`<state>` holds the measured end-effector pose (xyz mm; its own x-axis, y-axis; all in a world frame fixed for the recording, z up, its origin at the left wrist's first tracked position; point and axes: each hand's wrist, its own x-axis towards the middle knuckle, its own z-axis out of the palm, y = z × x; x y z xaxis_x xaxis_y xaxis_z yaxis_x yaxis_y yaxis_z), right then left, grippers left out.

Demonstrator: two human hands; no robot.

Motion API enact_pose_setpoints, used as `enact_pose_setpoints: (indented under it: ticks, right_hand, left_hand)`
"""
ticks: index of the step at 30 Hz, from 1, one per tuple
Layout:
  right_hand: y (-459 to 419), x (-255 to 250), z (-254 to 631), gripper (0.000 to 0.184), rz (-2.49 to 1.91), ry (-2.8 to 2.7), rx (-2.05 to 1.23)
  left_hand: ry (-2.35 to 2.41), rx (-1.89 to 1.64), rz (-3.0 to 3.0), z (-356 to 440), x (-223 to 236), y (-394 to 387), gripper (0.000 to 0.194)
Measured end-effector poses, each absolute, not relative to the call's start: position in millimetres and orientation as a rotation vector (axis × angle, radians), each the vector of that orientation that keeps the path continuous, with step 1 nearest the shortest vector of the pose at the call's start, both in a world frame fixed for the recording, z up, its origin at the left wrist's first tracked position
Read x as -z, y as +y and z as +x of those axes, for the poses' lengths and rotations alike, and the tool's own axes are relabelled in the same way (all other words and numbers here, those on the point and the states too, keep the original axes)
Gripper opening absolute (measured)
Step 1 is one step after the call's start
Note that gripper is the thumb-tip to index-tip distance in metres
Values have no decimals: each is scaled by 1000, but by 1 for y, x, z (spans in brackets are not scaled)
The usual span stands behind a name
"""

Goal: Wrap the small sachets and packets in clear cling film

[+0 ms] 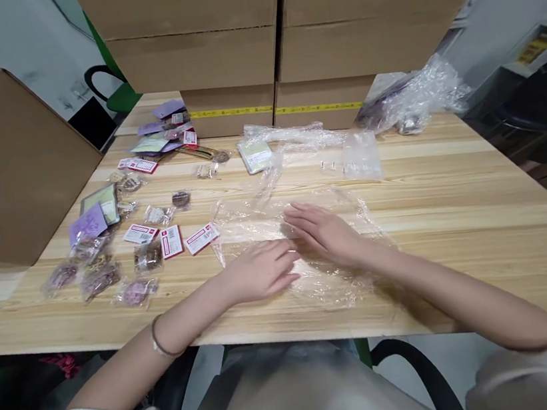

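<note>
A clear plastic bag (334, 284) lies spread on the wooden table in front of me, creased and shiny. My left hand (264, 270) rests flat on its left part, fingers stretched out to the right. Across from it, my right hand (325, 232) lies flat on the plastic too, with its fingers pointing left. The fingertips of both hands come close together near the bag's middle. Neither hand grips anything. Just left of the bag lies a red and white label card (202, 238).
Several small wrapped items, like the pink one (136, 291), and purple cards (87, 223) cover the table's left side. Behind the bag are a pale green packet (256, 156) and a clear pouch (361, 156). Cardboard boxes (224, 57) wall off the back; another box (17, 171) stands left. Crumpled plastic (420, 95) sits back right.
</note>
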<state>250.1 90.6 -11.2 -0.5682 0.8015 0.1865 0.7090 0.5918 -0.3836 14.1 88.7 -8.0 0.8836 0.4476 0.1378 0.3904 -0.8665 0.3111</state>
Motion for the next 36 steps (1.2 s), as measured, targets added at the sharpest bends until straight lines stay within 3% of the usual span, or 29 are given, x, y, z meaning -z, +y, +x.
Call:
enact_pose_setpoints:
  ticks: [5,19,25,29,32,36]
  right_hand:
    - [147,24,253,51,-1055,-2658,-541]
    - [166,53,254,67,-1440,-2599,-290]
    - [157,56,255,78,-1524,-2560,-273]
    - [153,56,255,79,-1583,-2461,-246]
    - [151,57,255,78,-1618,-2400,-231]
    - [149,60,251,80,-1716,-2308,-248]
  left_hand:
    - [482,-114,2668,17,29,87,60]
    - [448,-131,2654,1,31,76,65]
    - [509,-129,2449,-18,5,75,67]
    - [1132,-345,2330,-55,-11,89,38]
    - [1729,-476,2384,-84,-13,112,40]
    - [2153,-444,2288,-104,-13,156,46]
